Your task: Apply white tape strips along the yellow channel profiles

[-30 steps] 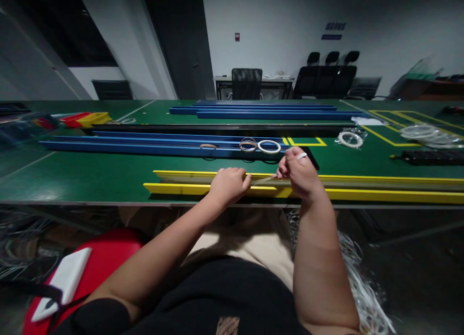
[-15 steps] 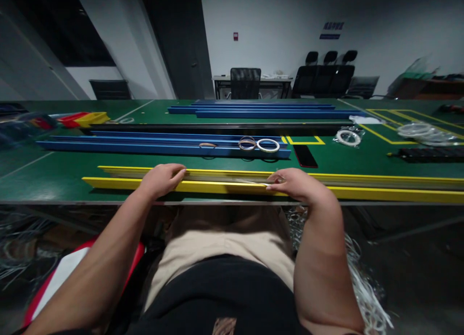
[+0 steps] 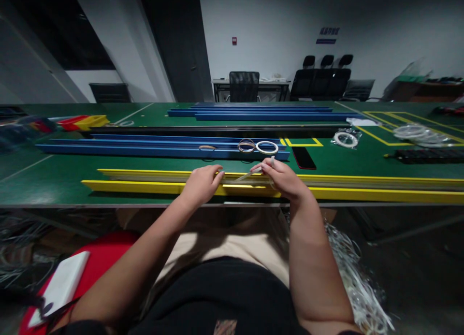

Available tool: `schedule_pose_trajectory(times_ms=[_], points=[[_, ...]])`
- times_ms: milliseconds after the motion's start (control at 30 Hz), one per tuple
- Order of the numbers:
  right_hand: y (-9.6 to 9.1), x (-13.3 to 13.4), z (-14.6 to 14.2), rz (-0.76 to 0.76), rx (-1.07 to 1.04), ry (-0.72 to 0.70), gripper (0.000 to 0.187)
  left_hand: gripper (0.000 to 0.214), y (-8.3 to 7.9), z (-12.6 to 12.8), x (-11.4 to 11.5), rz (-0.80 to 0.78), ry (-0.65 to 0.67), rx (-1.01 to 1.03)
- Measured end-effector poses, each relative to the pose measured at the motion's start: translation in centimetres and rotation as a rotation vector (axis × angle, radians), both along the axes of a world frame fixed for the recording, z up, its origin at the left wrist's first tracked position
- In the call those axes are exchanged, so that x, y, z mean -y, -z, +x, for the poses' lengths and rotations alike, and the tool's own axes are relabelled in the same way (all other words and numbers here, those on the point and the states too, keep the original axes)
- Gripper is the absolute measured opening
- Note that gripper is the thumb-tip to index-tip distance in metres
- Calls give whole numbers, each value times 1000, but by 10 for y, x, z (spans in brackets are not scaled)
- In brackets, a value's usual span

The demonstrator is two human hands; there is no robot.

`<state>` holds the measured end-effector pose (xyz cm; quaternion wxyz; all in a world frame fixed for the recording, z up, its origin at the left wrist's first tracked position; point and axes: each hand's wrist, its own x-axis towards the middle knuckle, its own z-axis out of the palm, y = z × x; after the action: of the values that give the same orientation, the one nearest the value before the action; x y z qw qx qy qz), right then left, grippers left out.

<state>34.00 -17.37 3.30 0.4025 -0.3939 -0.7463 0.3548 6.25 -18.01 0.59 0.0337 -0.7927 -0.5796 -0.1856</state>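
Observation:
A long yellow channel profile [image 3: 337,194] lies along the front edge of the green table. My left hand [image 3: 201,186] bends over it, thumb on the near side and fingers toward the inside of the channel. Just to the right, my right hand [image 3: 284,179] pinches a thin whitish strip [image 3: 250,174] between thumb and fingers. The strip slants down from that pinch into the channel, and a short end sticks up above the fingers. My left fingertips are partly hidden behind the hand.
Behind lie blue profiles [image 3: 145,150] with a white tape roll [image 3: 267,147] and a brown ring [image 3: 246,145] on them. A phone [image 3: 304,158], a bagged white roll [image 3: 345,139] and a black bar [image 3: 431,156] are to the right. A red stool [image 3: 112,243] stands below left.
My left hand has slid right along the yellow profile, closer to my right hand. My right hand has risen slightly and moved left, lifting the strip at a slant.

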Motion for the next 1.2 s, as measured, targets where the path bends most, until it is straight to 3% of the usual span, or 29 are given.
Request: schedule_pose_trajectory(times_ms=[100,200,367,567,733,833,933,1067,1200], points=[[10,-6,-9,-169,-276,-54,36,46,-1,39,-1,-2,5,-64],[18,-14,-11,-206,-372,9,39,52,1,58,-5,-11,-29,-124],[23,-25,-7,-27,-50,291,37,57,4,56,-7,27,-30,-169],[12,-22,4,192,216,511,36,56,3,23,0,38,-76,-147],[0,-15,23,238,290,587,40,50,6,-50,5,38,-226,-119],[-5,-7,25,209,402,516,35,49,7,-92,4,-4,-317,-112],[-8,1,15,98,647,325,36,53,5,-112,1,-43,-315,-140],[-9,10,-2,-49,888,162,27,58,2,-111,1,-56,-224,-150],[-9,14,-4,-119,913,116,24,54,2,-96,4,-29,-105,-76]])
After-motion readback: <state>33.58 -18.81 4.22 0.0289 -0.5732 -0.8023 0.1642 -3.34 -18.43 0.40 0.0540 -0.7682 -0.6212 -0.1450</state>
